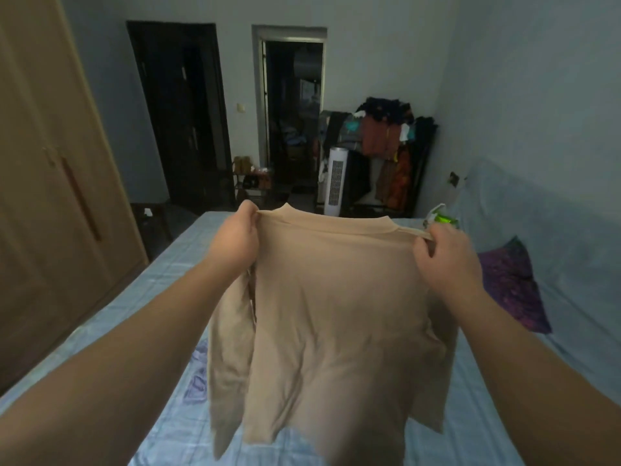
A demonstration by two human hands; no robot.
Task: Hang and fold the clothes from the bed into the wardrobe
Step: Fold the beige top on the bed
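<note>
Left hand [237,238] and right hand [443,255] each have a closed grip pinching a shoulder of the beige shirt [336,314], held up over the bed [161,297]. Purple garment [510,287] lies right; wardrobe [50,196] stands left, doors shut.

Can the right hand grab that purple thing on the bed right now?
Probably not yet. The right hand is busy pinching one shoulder of the beige shirt, and the left hand holds the other. The purple cloth lies uncovered nearby on the bed, so nothing blocks it once that grip lets go.
</note>
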